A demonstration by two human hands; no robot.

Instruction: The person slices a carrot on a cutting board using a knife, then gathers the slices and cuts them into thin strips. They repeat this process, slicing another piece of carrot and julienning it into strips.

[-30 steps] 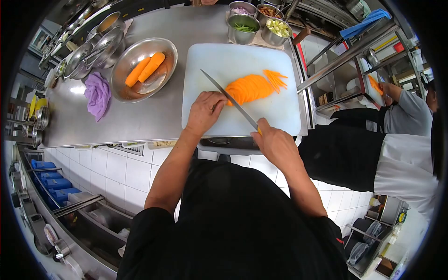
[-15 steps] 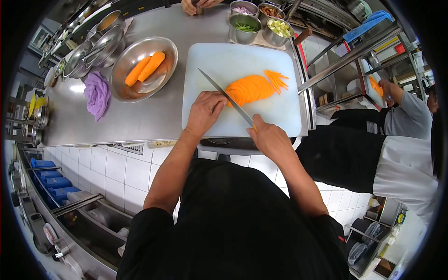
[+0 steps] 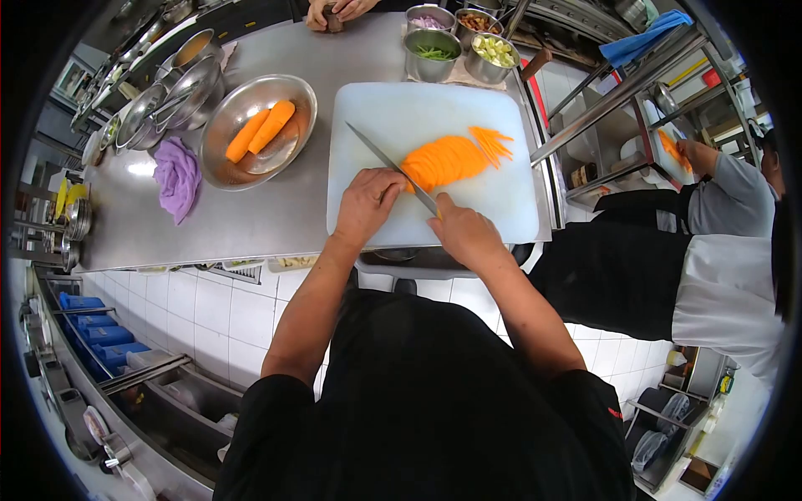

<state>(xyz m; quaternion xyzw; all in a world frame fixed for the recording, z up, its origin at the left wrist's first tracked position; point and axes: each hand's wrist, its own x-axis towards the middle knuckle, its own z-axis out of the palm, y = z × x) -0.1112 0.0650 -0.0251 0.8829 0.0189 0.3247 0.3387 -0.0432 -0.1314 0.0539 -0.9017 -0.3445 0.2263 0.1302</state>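
On a white cutting board (image 3: pixel 368 104) lies a fanned row of thin carrot slices (image 3: pixel 444 162), with a few carrot strips (image 3: pixel 491 145) at its right end. My right hand (image 3: pixel 464 234) is closed round the handle of a kitchen knife (image 3: pixel 386 161), whose blade points up and left across the left end of the slices. Just left of the blade, my left hand (image 3: pixel 368 202) presses its curled fingers on that end of the carrot. The fingertips and the carrot beneath them are mostly hidden.
A steel bowl (image 3: pixel 299 157) holding two peeled carrots (image 3: pixel 272 125) stands left of the board, beside a purple cloth (image 3: pixel 175 175). Steel pots (image 3: pixel 431 64) of cut vegetables stand behind. Another person's hands (image 3: pixel 338 12) are at the far edge. A co-worker (image 3: pixel 727 200) stands at right.
My right hand and the knife have shifted slightly left and toward me. My left hand stays at the carrot's end. The whole view has tilted a little.
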